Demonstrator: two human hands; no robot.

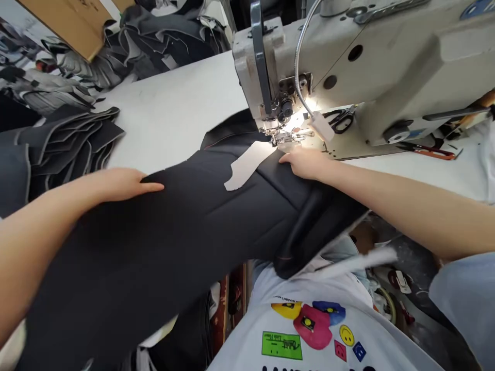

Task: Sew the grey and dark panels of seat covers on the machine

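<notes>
A large black fabric piece [166,232] stretches from the sewing machine's needle area down over the table edge toward my lap. On it lies a pale grey strip [249,164], whose upper end reaches the presser foot [278,138]. My left hand [124,184] grips the fabric's far-left edge, thumb on top and the other fingers hidden beneath. Close beside the presser foot, my right hand [303,161] is closed on the fabric near the strip, its thumb pointing left. Just what its fingertips pinch is partly hidden.
The sewing machine [386,67] fills the upper right, its lamp lit. Black scissors [342,119] and orange-handled snips [433,151] lie around its base. Stacked dark fabric pieces [73,141] sit at left, and a heap of cut fabric [162,41] is behind on the white table [174,98].
</notes>
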